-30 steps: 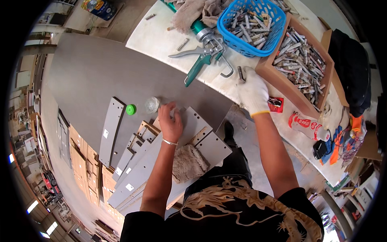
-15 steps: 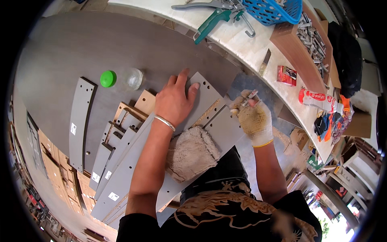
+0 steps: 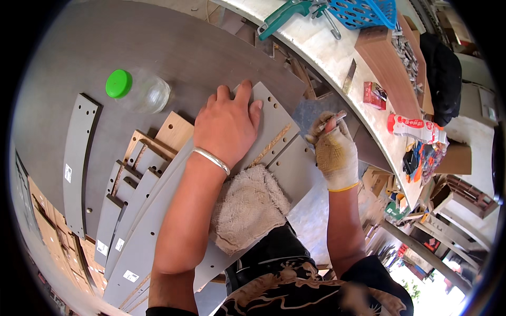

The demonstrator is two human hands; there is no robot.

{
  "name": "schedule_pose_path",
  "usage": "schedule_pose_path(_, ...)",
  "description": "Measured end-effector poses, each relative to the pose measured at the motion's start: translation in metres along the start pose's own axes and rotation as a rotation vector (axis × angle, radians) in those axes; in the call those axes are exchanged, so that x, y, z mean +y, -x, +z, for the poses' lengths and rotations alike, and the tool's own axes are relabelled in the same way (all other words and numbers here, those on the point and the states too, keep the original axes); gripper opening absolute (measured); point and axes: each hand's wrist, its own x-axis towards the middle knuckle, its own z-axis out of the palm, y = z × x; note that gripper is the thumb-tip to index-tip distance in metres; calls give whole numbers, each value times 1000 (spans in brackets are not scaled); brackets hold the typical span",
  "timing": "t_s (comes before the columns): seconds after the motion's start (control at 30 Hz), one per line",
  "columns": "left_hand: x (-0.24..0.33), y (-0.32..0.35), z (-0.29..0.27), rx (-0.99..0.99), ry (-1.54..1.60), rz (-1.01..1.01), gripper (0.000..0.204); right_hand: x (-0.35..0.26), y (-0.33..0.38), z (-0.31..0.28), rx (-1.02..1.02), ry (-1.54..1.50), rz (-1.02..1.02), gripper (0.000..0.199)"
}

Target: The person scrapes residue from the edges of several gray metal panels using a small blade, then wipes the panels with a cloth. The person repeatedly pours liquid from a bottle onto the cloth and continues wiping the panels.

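Note:
My left hand [image 3: 225, 118], bare with a silver bangle, lies on a grey drilled panel [image 3: 272, 118], fingers stretched over its far edge. A strip of raw chipboard shows along a groove in that panel. Off its right side, my right hand [image 3: 336, 158] wears a soiled white-and-yellow glove with exposed fingertips. Its fingers are closed around a small silvery piece [image 3: 340, 114] that looks like a crumpled tube. Between my forearms, a beige cloth [image 3: 250, 208] rests on the panels. A second grey panel [image 3: 295, 166] adjoins the first.
A clear jar [image 3: 153, 95] with a green lid [image 3: 118, 84] and a curved grey strip [image 3: 79, 163] occupy the brown surface. Several panels [image 3: 153, 197] lie stacked left. On the white bench are a knife [image 3: 349, 76], red box [image 3: 375, 95], bottle [image 3: 416, 129], green-handled tool [image 3: 284, 18] and blue basket [image 3: 363, 13].
The whole view has shifted, and the jar and curved strip appear farther left. My right hand has risen slightly, its grip kept. My left hand stays on the panel.

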Motion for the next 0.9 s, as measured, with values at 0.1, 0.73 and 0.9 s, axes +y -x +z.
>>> schedule_pose_path(0.1, 3, 0, 2, -14, -31, 7, 40, -2, 2, 3, -65, 56, -7, 25)
schedule_pose_path(0.73, 5, -2, 1, -24, -52, -14, 35, 11, 10, 29, -32, 948, -500, 23)
schedule_pose_path(0.9, 3, -2, 3, -22, -31, -12, 34, 16, 6, 29, 4, 1054, -552, 29)
